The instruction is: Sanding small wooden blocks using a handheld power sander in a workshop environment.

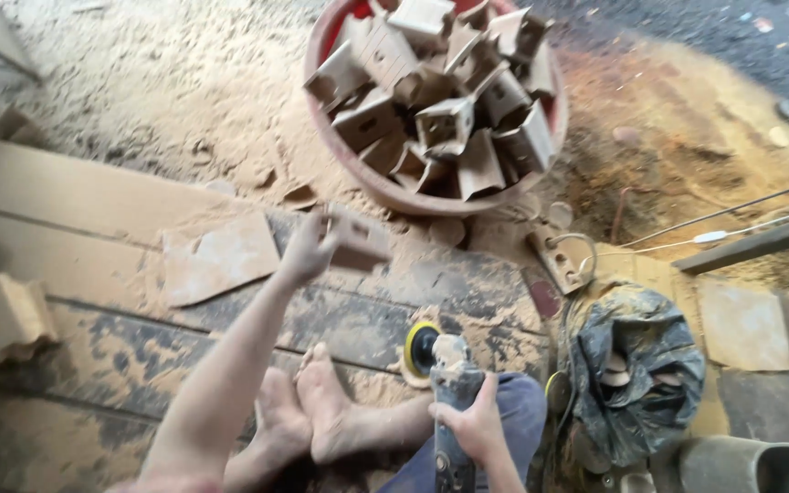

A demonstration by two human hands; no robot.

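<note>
My left hand [308, 248] is stretched forward and grips a small carved wooden block [355, 239], blurred by motion, just below a red basin [385, 187]. The basin is piled with several similar wooden blocks [445, 123]. My right hand [472, 424] holds the body of a dusty angle grinder [449, 383] near my lap, its yellow-backed sanding disc [419, 347] pointing away from me. My bare feet [308, 411] rest on the dusty planks between the two hands.
Sawdust covers the ground and the dark planks. One wooden block [4, 318] lies at the far left, another flat piece [559, 256] beside the basin. A crumpled dark bag [636, 365] sits at right, a grey pipe [751, 466] at bottom right, cables [732, 219] beyond.
</note>
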